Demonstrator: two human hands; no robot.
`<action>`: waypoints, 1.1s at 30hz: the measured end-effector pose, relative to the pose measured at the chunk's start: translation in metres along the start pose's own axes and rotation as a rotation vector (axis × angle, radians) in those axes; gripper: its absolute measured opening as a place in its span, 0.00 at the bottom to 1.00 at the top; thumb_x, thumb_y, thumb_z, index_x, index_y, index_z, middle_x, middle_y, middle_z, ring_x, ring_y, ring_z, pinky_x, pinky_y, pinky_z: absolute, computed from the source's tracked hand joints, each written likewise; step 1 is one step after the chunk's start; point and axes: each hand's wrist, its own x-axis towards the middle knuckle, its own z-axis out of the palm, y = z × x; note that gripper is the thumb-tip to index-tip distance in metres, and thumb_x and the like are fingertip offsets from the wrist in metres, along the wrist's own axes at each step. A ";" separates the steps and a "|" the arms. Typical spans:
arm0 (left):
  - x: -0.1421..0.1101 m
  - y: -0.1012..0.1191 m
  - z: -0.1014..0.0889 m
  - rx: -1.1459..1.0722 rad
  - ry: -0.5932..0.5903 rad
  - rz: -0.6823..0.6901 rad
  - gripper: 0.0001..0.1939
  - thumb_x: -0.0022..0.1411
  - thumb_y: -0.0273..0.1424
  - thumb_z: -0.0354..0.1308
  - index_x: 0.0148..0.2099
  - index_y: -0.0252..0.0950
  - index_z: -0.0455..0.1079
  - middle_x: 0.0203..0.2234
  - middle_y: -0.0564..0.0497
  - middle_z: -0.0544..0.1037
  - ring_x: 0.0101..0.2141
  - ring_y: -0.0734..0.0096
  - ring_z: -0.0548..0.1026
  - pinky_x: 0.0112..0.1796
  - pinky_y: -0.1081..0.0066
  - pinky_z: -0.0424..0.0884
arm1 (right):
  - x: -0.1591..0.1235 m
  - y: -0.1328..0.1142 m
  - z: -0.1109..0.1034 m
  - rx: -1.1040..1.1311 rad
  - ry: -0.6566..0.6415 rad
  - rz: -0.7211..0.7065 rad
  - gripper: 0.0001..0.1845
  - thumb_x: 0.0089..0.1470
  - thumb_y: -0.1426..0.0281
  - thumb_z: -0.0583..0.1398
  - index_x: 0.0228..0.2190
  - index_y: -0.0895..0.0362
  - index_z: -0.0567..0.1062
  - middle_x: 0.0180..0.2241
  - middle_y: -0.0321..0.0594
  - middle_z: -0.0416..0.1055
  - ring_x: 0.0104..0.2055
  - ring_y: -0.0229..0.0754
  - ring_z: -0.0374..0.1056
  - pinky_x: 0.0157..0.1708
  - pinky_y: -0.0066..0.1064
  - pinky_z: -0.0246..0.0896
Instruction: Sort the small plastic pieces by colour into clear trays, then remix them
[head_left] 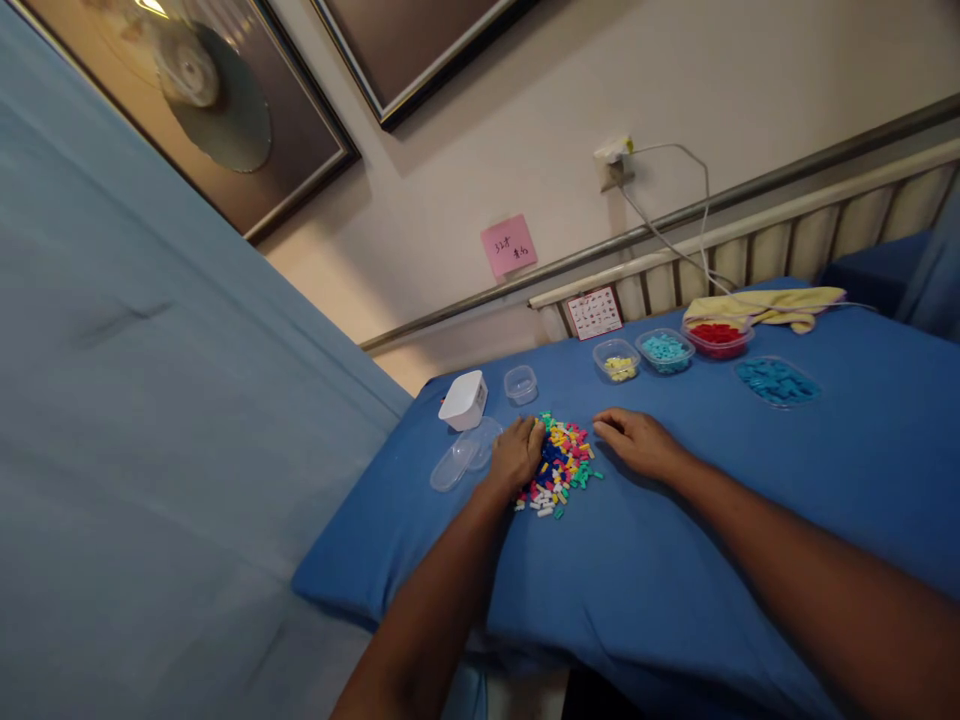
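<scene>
A heap of small multicoloured beads (pixel 564 468) lies on the blue cloth (pixel 675 540). My left hand (pixel 516 452) rests at the heap's left edge, its fingers curled into the beads. My right hand (pixel 636 440) lies just right of the heap, palm down, with the fingers bent and pressed together near the beads. What, if anything, either hand pinches is too small to make out.
Behind the heap stand an empty clear tub (pixel 520 384), a white box (pixel 463 400) and clear lids (pixel 465 455). Further right are tubs of yellow (pixel 617 361), light blue (pixel 665 351) and red (pixel 718 336) beads, a lid of blue beads (pixel 776 382), and a yellow cloth (pixel 765 305).
</scene>
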 end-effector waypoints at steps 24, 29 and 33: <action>-0.039 -0.108 -0.068 0.284 0.129 -0.138 0.37 0.74 0.48 0.58 0.75 0.30 0.64 0.69 0.33 0.72 0.67 0.46 0.72 0.68 0.56 0.66 | -0.003 0.009 -0.002 -0.017 -0.022 0.023 0.14 0.66 0.61 0.61 0.44 0.51 0.86 0.44 0.41 0.87 0.45 0.49 0.82 0.47 0.37 0.73; -0.054 -0.135 -0.075 0.285 0.025 -0.218 0.36 0.75 0.45 0.55 0.75 0.30 0.64 0.70 0.33 0.71 0.68 0.47 0.70 0.69 0.56 0.64 | -0.003 0.011 -0.002 -0.013 -0.022 0.019 0.14 0.65 0.61 0.61 0.43 0.51 0.86 0.43 0.42 0.87 0.43 0.49 0.82 0.45 0.38 0.73; -0.060 -0.141 -0.065 0.277 -0.023 -0.216 0.32 0.78 0.44 0.47 0.73 0.31 0.69 0.68 0.35 0.73 0.68 0.52 0.71 0.71 0.59 0.63 | -0.003 0.010 -0.004 -0.001 -0.028 0.014 0.13 0.64 0.61 0.62 0.42 0.51 0.86 0.43 0.41 0.87 0.43 0.49 0.82 0.45 0.39 0.74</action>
